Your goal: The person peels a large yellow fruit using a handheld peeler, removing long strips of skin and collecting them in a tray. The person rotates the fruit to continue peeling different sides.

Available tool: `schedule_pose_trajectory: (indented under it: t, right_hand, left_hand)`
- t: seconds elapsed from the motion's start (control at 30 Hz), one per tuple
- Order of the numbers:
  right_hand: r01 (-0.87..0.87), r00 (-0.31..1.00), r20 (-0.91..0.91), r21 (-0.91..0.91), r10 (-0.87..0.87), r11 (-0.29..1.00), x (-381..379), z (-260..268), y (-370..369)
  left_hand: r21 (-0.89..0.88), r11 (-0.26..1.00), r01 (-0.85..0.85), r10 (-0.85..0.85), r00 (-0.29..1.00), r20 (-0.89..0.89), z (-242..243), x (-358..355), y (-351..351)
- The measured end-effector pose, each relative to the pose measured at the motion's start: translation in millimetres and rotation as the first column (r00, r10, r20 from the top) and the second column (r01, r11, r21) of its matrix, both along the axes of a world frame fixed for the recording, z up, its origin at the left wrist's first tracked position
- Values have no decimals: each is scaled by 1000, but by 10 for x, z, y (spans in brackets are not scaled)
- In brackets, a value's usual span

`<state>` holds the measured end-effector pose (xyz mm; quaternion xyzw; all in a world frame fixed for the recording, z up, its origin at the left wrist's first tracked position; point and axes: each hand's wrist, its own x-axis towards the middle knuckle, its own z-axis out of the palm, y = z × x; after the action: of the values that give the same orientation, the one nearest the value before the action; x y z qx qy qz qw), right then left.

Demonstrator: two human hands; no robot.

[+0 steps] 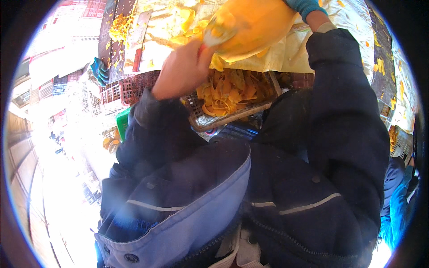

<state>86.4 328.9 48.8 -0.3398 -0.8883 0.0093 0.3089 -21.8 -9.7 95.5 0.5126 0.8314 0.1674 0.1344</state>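
Observation:
My left hand (185, 68), bare and blurred, is closed around the red handle of a peeler (218, 35). The peeler's metal head lies against the left side of a large, peeled-looking orange pumpkin (259, 28). At the pumpkin's upper right end is my right hand (303, 7) in a teal knit glove; its fingers are largely cut off by the picture's top edge. Beneath the pumpkin, a pale sheet (296, 55) covers the table, with strips of orange peel (186, 18) scattered on it. A cleaver-like knife with a red handle (137, 59) lies to the left.
Below the table edge, a plastic crate (231, 118) holds many peel strips (231, 88). Red crates (129, 87) and a green container (122, 122) stand left, near a teal glove (100, 71). Part of another person (395, 197) shows at the right rim.

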Motion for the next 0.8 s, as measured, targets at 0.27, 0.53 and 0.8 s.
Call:
schedule_pose_trajectory:
  t: [0.27, 0.53, 0.8]
  right_hand:
    - [-42, 999, 30, -59, 44, 997, -27, 64, -19]
    - [-69, 996, 50, -33, 71, 997, -25, -20, -6]
    - [-67, 989, 139, 124, 50, 990, 62, -472, 656]
  left_hand:
    - [73, 980, -188, 150, 923, 355, -599, 242, -941]
    - [247, 959, -138, 95, 980, 177, -764, 276, -588]
    - [258, 945, -198, 105, 937, 334, -481, 298, -468]
